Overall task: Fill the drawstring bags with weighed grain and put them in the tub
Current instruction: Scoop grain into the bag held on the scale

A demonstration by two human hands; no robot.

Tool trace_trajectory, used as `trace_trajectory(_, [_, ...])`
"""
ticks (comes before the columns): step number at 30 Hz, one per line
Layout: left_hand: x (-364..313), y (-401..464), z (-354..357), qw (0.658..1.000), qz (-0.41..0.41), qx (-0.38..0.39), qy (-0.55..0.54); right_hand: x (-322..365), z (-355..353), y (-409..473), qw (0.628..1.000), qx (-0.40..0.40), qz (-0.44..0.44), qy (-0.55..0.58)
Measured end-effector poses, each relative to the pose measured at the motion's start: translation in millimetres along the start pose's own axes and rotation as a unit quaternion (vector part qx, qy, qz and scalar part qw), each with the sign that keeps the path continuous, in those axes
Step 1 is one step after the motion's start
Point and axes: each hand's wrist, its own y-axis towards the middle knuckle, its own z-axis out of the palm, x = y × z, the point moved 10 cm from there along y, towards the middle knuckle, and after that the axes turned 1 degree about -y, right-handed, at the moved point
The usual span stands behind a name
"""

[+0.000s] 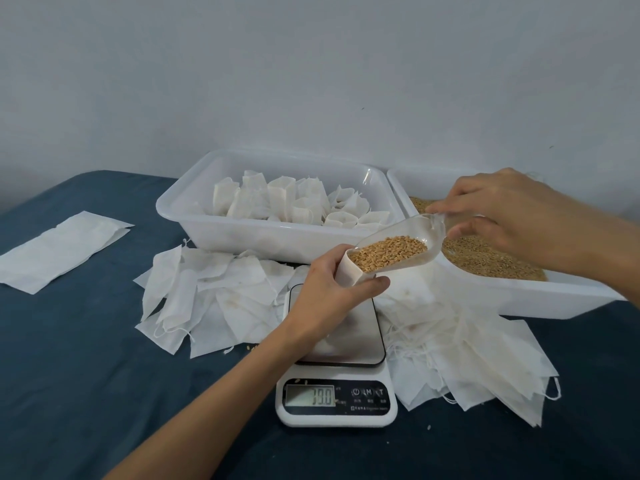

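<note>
Head view: the right hand point(512, 216) is pinching the clear scoop point(398, 251) of grain by its handle, its tip in the bag point(349, 275) the left hand point(332, 289) is gripping above the scale point(337, 368). Filled bags are sitting in the tub point(194, 216).

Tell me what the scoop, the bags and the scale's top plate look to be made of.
Scoop: clear glossy plastic, apparently; the grain shows through its wall.
Bags: thin matte white non-woven fabric or filter paper; they crease softly and are faintly translucent.
Scale's top plate: probably brushed steel or glass; it is grey and reflective, on a white plastic base.
</note>
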Motion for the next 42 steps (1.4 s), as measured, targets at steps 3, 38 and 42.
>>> trace_trajectory(3, [0.4, -0.1, -0.8, 1.0, -0.004, -0.003, -0.005, -3.5, 6.3, -0.4, 1.0, 0.008, 0.013, 0.011])
trace_trajectory(38, [7.7, -2.4, -17.3, 0.991, -0.057, -0.082, -0.089, -178.9, 104.1, -97.6, 0.917, 0.062, 0.377, 0.11])
trace_trajectory(42, [4.7, -2.3, -14.7, 0.995, -0.041, -0.069, -0.056, -192.5, 118.4, -96.4, 0.908, 0.138, 0.389, 0.069])
